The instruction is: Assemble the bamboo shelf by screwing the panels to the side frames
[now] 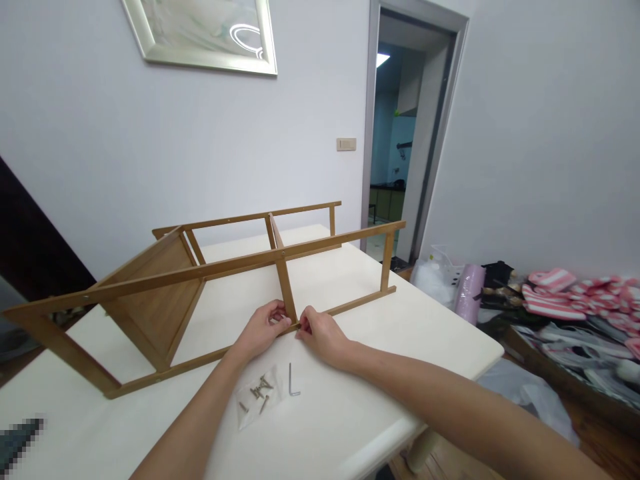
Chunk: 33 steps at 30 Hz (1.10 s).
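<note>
Frame (pixel 241 261) lies between left hand (pixel 264 328) and right hand (pixel 323 335).

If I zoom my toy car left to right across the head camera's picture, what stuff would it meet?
Slanted wooden panel, bag of screws, bent metal key, light switch, open doorway, pink-and-white striped cloth.
</note>
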Each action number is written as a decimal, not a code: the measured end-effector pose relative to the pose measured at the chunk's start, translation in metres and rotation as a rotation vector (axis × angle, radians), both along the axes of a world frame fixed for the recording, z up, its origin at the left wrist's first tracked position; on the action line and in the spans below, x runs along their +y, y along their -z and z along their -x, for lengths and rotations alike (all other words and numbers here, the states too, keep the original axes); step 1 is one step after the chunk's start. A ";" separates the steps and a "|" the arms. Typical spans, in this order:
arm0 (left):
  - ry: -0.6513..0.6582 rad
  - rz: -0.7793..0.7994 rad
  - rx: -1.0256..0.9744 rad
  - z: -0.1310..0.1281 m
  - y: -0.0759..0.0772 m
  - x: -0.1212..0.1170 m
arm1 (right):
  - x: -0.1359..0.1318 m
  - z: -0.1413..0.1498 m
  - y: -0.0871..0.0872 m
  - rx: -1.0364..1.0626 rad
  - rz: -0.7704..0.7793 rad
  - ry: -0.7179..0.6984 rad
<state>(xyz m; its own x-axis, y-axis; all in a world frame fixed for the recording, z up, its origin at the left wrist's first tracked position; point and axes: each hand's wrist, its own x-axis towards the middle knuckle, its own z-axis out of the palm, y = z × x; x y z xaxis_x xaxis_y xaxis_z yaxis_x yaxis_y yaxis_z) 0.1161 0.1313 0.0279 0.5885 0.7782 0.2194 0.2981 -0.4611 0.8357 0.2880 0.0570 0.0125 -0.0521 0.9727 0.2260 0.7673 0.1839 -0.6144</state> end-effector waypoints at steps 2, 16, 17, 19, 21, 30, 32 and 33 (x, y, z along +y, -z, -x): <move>0.007 -0.004 0.015 0.000 0.000 0.000 | -0.001 0.000 0.000 -0.004 -0.007 0.016; -0.029 -0.130 0.144 -0.006 0.012 0.000 | -0.004 -0.001 -0.005 -0.248 0.009 0.009; -0.038 -0.140 0.147 -0.007 0.013 0.000 | -0.004 -0.001 -0.005 -0.251 0.009 0.008; -0.060 -0.159 0.158 -0.007 0.015 0.000 | -0.004 -0.002 -0.006 -0.263 0.015 0.006; -0.082 -0.172 0.170 -0.008 0.015 0.000 | -0.004 -0.002 -0.008 -0.277 0.023 -0.001; -0.081 -0.138 0.171 -0.006 0.011 -0.002 | -0.002 -0.001 -0.013 -0.356 0.080 0.037; -0.079 -0.134 0.168 -0.006 0.012 -0.001 | -0.002 -0.001 -0.014 -0.387 0.080 0.034; -0.079 -0.134 0.167 -0.005 0.013 -0.001 | -0.002 0.000 -0.014 -0.400 0.078 0.034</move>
